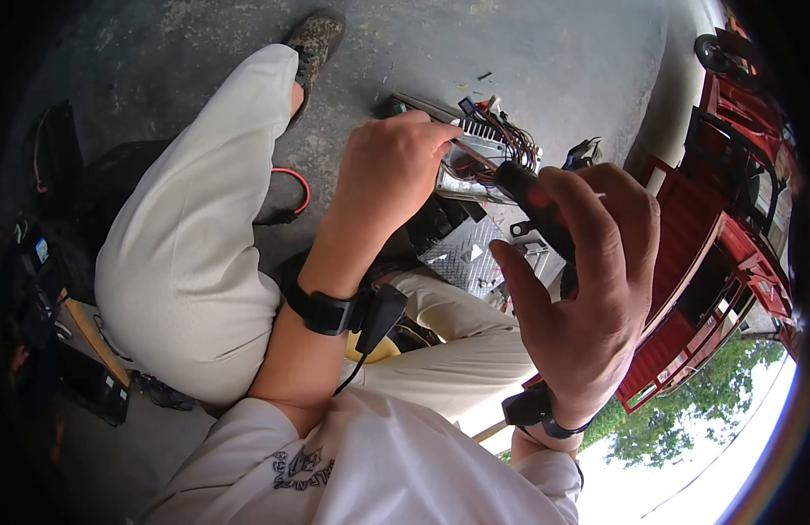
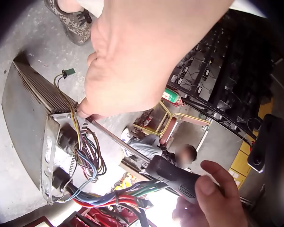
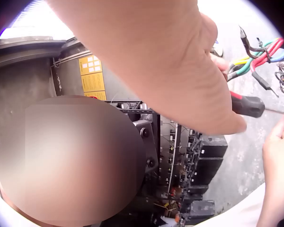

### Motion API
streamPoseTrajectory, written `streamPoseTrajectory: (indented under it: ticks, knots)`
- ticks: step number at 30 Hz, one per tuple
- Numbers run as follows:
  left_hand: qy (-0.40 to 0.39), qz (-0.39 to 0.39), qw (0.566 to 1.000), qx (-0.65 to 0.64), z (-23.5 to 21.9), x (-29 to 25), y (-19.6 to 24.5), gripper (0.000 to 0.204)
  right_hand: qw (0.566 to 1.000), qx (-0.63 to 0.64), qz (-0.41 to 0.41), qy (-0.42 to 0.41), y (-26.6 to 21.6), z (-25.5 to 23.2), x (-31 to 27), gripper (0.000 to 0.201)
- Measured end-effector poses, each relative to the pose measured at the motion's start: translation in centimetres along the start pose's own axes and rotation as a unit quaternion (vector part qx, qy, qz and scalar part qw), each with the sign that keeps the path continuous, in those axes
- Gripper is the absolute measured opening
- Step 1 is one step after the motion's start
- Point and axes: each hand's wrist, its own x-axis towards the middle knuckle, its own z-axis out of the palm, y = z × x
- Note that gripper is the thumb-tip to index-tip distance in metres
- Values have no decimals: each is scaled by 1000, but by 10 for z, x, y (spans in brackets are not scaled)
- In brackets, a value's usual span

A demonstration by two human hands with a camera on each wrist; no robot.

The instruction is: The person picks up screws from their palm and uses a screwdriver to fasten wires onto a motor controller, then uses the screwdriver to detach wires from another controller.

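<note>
One screwdriver [image 2: 173, 176] in right hand [image 1: 593, 293] — tip unclear

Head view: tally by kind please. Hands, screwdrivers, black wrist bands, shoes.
Hands: 2 (left hand, right hand)
Screwdrivers: 1 (screwdriver, dark handle)
Black wrist bands: 2 (left band, right band)
Shoes: 1 (camouflage shoe)
Total: 6

Grey floor [image 1: 562, 44], pale patches; green foliage [image 1: 676, 416] under bright sky [image 1: 755, 442].
</note>
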Motion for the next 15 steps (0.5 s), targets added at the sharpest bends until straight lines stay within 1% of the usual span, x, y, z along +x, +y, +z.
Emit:
streamPoseTrajectory:
  ticks: [1, 2, 3, 5, 7, 8, 9, 12, 13, 15]
  knots:
    - [1, 0, 1000, 2, 0, 0, 0, 13, 998, 9, 55, 17, -6, 1, -1, 40]
    - [1, 2, 1000, 0, -1, 0, 0, 13, 993, -39, 110, -4, -11, 1, -1, 34]
    - [0, 4, 1000, -2, -1, 0, 1, 13, 993, -60, 106, 3, -9, 1, -2, 29]
    - [0, 7, 1000, 0, -1, 1, 1, 13, 998, -2, 56, 21, 1, 3, -3, 29]
    - [0, 10, 1000, 2, -1, 1, 2, 13, 1000, -13, -13, 17, 4, 3, -2, 33]
    - [2, 8, 1000, 3, -1, 1, 2, 13, 1000, -3, -11, -2, 2, 0, -2, 37]
    - [4, 6, 1000, 3, -1, 1, 2, 13, 1000, -3, -11, -1, -1, -1, -3, 37]
    - [5, 11, 1000, 11, 0, 1, 2, 14, 995, 10, 104, -6, -7, 3, -10, 37]
    - [5, 12, 1000, 12, 0, 1, 1, 14, 995, 11, 104, -4, -5, 4, -10, 37]
    - [9, 15, 1000, 7, 1, 1, 1, 17, 999, 28, 38, 22, 1, 5, -7, 39]
